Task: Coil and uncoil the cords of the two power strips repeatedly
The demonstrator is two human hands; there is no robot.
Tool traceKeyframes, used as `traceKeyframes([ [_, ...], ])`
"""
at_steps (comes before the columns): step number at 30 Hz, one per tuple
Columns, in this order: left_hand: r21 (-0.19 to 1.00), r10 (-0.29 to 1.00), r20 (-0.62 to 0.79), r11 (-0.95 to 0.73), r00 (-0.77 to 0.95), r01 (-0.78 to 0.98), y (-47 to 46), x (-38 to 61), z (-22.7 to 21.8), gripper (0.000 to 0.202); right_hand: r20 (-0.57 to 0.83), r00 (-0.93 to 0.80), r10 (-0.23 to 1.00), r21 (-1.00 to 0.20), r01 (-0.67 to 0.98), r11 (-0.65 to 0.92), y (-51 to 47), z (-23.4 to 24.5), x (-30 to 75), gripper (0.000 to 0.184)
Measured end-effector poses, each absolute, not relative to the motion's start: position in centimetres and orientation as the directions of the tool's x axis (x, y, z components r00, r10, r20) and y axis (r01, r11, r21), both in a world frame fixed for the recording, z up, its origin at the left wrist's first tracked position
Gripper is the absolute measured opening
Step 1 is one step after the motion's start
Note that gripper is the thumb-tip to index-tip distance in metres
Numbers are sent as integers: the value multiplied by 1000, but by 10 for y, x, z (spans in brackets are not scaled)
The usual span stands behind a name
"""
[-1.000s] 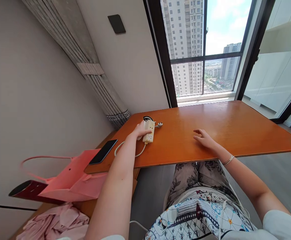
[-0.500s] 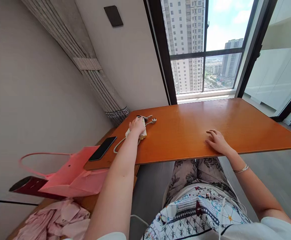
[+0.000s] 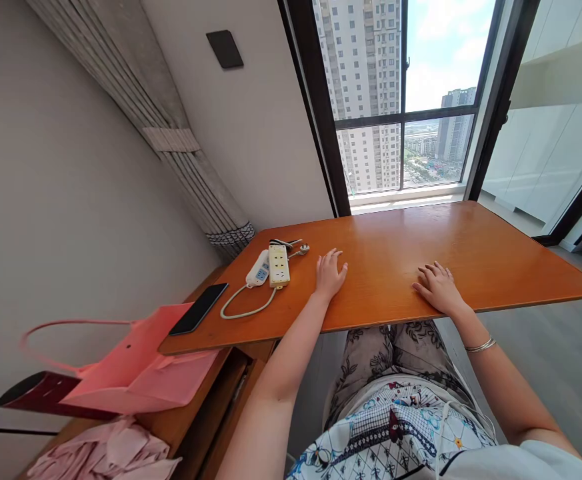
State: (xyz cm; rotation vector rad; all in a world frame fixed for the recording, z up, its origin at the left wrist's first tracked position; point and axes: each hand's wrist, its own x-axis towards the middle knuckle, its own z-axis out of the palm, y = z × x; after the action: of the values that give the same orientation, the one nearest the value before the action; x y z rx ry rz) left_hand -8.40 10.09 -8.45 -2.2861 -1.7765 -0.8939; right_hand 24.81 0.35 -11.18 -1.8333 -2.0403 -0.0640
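Observation:
My left hand point(image 3: 329, 275) is over the orange-brown tabletop point(image 3: 381, 247), fingers apart and nothing in them. To its left lie two power strips: a cream one point(image 3: 279, 267) with several sockets and a smaller white one point(image 3: 259, 269) against its left side. A pale cord point(image 3: 248, 313) loops toward me from them, and a plug point(image 3: 303, 249) lies by the far end of the cream strip. Fingers spread, my right hand point(image 3: 439, 287) rests on the table near its front edge, holding nothing.
A black phone point(image 3: 199, 309) lies at the table's left edge. Beside it, lower down, stand a pink bag point(image 3: 135, 367) and a dark red object point(image 3: 51, 395) on a wooden cabinet, with pink cloth point(image 3: 105, 453) in front. A gathered curtain point(image 3: 191, 180) hangs at the far left corner.
My left hand has come off the power strips and moved right, onto the bare tabletop. Both strips now show fully. My right hand stays in about the same place. The view has shifted slightly.

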Motion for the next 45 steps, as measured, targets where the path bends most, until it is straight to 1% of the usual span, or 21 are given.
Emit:
traceKeyframes([
  [3, 252, 836, 501, -388, 224, 886, 96, -84, -91, 37, 272, -81, 959, -215, 966, 143, 2, -108, 247, 53],
  [7, 242, 892, 377, -353, 248, 904, 96, -92, -89, 28, 240, -103, 965, -212, 965, 155, 0, -104, 246, 51],
  [10, 251, 914, 326, -330, 241, 910, 97, -93, -88, 28, 244, -105, 964, -213, 964, 159, 0, -101, 246, 50],
  [13, 268, 920, 318, -320, 229, 909, 96, -92, -89, 33, 247, -109, 963, -211, 964, 163, -2, -100, 245, 50],
  [16, 313, 930, 303, -304, 209, 900, 96, -92, -90, 38, 249, -112, 962, -210, 963, 167, -3, -98, 244, 49],
  [20, 356, 933, 299, -306, 203, 883, 97, -95, -91, 39, 243, -106, 964, -209, 965, 159, -4, -96, 244, 49],
  [34, 377, 924, 319, -330, 213, 865, 100, -97, -97, 36, 258, -117, 959, -208, 963, 174, -3, -100, 246, 49],
  [40, 363, 920, 323, -338, 223, 868, 101, -97, -96, 29, 267, -121, 956, -205, 962, 179, -2, -102, 247, 49],
  [45, 353, 919, 321, -339, 228, 872, 101, -98, -96, 29, 260, -119, 958, -204, 963, 175, -3, -100, 246, 48],
])
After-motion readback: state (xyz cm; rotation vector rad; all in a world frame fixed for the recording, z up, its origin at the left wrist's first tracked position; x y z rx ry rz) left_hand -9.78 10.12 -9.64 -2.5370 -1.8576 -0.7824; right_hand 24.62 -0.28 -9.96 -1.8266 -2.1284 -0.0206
